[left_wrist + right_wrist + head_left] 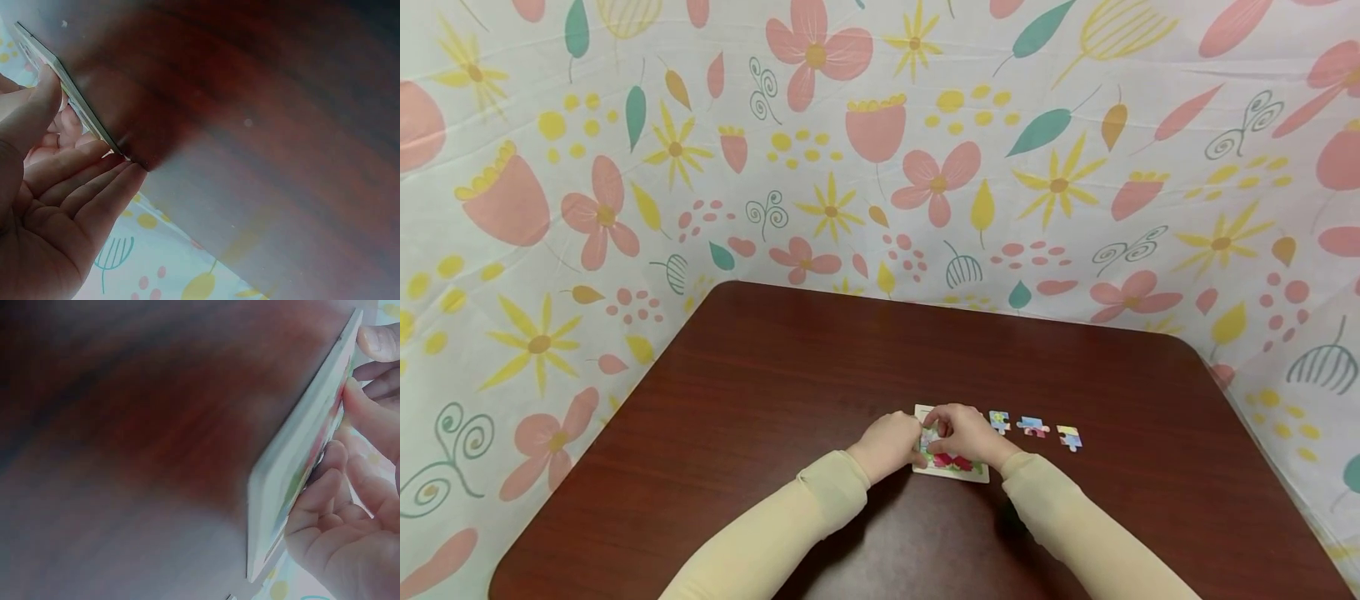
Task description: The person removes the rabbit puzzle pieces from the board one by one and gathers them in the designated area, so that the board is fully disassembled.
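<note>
A small square jigsaw board with a pale border and a picture of red, green and pale shapes lies on the table. My left hand grips the board's left edge, its thumb near the front corner and its fingers farther along the side. In the left wrist view, the fingertips rest at the board's edge, close to the tabletop. Over the picture, my right hand has its thumb and curled fingers against the surface, pinching a puzzle piece mostly hidden under the fingertips.
Three loose jigsaw pieces lie in a row right of the board: a near one, a middle one and an outer one. The dark brown table has rounded corners. A flower-patterned cloth hangs behind it.
</note>
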`<action>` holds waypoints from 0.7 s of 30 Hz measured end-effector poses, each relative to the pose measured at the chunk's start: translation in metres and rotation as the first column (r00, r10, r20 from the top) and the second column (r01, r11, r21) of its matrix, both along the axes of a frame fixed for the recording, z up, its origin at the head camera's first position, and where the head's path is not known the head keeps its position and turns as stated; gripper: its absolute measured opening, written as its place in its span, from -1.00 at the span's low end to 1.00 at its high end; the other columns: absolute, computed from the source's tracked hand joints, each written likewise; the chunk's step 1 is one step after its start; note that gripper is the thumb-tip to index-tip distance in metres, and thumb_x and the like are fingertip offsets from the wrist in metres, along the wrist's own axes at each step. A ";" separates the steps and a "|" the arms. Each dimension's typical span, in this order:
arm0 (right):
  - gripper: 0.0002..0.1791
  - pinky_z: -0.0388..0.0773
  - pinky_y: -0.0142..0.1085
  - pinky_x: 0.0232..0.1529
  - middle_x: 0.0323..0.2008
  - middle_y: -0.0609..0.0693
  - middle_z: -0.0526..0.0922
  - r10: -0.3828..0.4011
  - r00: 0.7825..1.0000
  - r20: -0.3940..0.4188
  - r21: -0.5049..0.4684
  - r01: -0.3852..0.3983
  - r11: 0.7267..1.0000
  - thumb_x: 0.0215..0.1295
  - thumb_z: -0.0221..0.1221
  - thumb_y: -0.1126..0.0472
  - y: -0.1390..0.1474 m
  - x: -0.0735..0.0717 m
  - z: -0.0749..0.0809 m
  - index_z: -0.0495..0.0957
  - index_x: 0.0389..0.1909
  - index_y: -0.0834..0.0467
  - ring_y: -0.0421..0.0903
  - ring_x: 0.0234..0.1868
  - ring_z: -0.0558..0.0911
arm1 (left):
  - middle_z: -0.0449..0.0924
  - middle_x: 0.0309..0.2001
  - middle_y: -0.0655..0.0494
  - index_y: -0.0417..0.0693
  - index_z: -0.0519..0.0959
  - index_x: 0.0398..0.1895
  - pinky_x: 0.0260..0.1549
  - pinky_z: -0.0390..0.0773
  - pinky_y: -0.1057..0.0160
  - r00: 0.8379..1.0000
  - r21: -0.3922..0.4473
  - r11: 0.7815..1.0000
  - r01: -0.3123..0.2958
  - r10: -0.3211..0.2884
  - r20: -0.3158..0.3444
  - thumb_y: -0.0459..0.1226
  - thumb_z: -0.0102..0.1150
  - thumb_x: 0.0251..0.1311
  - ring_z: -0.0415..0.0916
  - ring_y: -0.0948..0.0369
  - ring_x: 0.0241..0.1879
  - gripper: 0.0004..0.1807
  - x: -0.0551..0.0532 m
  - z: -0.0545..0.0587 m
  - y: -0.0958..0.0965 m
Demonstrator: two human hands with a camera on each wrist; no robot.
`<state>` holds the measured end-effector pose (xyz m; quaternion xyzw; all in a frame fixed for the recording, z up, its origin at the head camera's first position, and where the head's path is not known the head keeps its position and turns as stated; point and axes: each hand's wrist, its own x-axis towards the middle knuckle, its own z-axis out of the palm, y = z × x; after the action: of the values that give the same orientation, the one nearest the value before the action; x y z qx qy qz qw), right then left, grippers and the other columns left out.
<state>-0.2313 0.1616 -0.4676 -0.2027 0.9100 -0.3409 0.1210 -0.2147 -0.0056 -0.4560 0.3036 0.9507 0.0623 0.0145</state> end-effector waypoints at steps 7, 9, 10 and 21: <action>-0.71 0.29 -0.32 -0.51 -0.50 0.00 0.42 0.021 0.999 0.036 -0.012 -0.021 1.000 0.03 0.37 0.31 0.001 -0.002 0.003 0.56 -0.20 0.21 -0.18 -0.59 0.30 | 0.50 -0.64 0.27 0.03 0.55 -0.77 -0.61 0.41 0.47 0.998 0.044 0.999 -0.019 0.016 0.061 -0.05 0.46 -0.15 0.39 0.43 -0.67 -0.68 0.002 0.004 0.000; -0.72 0.29 -0.32 -0.51 -0.47 0.00 0.42 0.021 0.999 0.036 -0.015 -0.021 1.000 0.06 0.35 0.30 0.001 -0.002 0.003 0.56 -0.19 0.20 -0.18 -0.58 0.31 | 0.51 -0.60 0.26 0.02 0.57 -0.75 -0.59 0.42 0.47 0.997 0.052 0.998 -0.023 0.019 0.069 -0.05 0.46 -0.15 0.44 0.42 -0.64 -0.70 0.002 0.005 -0.001; -0.74 0.29 -0.32 -0.51 -0.47 0.00 0.43 0.019 0.999 0.036 -0.019 -0.019 1.000 0.08 0.34 0.29 0.001 -0.002 0.002 0.56 -0.19 0.20 -0.18 -0.58 0.31 | 0.52 -0.59 0.26 0.02 0.58 -0.74 -0.58 0.42 0.47 0.997 0.053 0.998 -0.023 0.020 0.069 -0.05 0.46 -0.15 0.45 0.41 -0.62 -0.70 0.002 0.005 -0.001; -0.94 0.41 -0.26 -0.41 -0.45 -0.04 0.51 -0.103 0.992 0.066 -0.115 0.110 0.987 0.30 0.17 0.25 0.007 -0.002 0.002 0.56 -0.29 0.16 -0.12 -0.41 0.45 | 0.50 -0.60 0.23 0.01 0.54 -0.68 -0.55 0.43 0.43 0.999 0.044 0.999 -0.012 0.010 0.032 -0.05 0.48 -0.18 0.48 0.36 -0.58 -0.68 0.001 0.003 0.000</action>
<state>-0.2335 0.1684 -0.4659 -0.1501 0.8938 -0.4060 0.1176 -0.2140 -0.0056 -0.4527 0.2975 0.9504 0.0881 0.0228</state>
